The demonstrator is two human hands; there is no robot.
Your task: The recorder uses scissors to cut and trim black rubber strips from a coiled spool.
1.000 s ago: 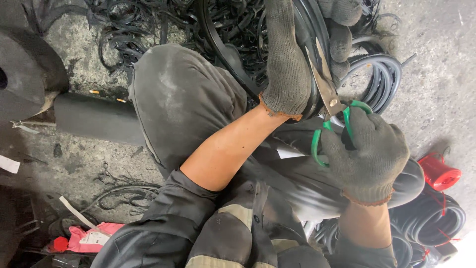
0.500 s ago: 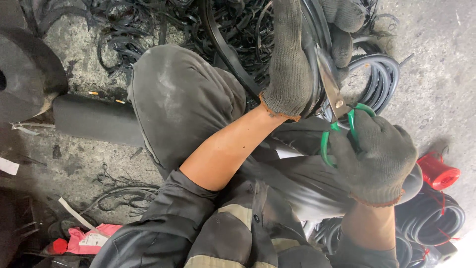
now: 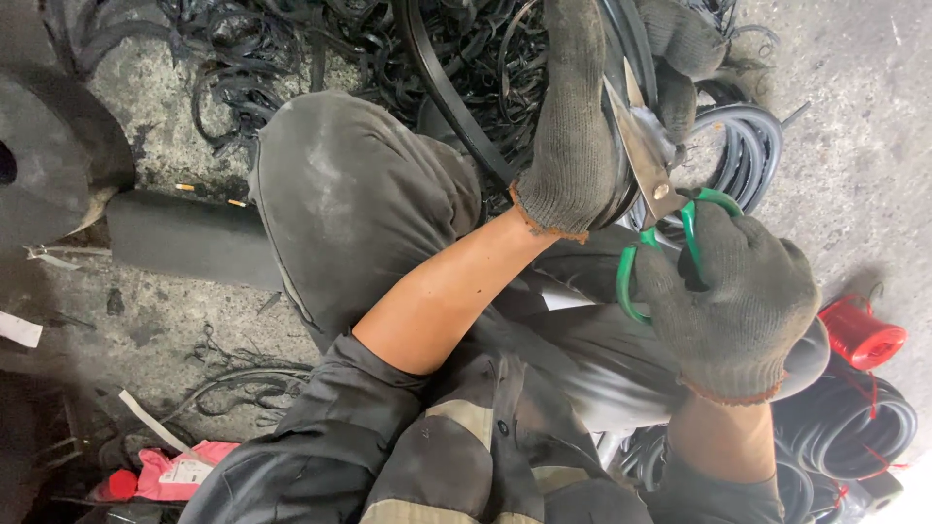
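The gloved left hand (image 3: 575, 126) grips a black rubber ring (image 3: 621, 58); the gloved right hand (image 3: 733, 296) holds green-handled scissors (image 3: 652, 184), blades touching the ring above the concrete floor (image 3: 854, 116).

Right hand (image 3: 733, 301): sits a little further right and lower than before.
Scissors (image 3: 652, 184): blades now tilt steeper against the rubber band (image 3: 621, 116).

Gloved left hand (image 3: 573, 116) grips black rubber ring (image 3: 621, 107) at far centre. Gloved right hand (image 3: 733, 296) holds green-handled scissors (image 3: 655, 184), blades against ring. Rubber scraps (image 3: 282, 58) far left. Red spool (image 3: 859, 330) right.
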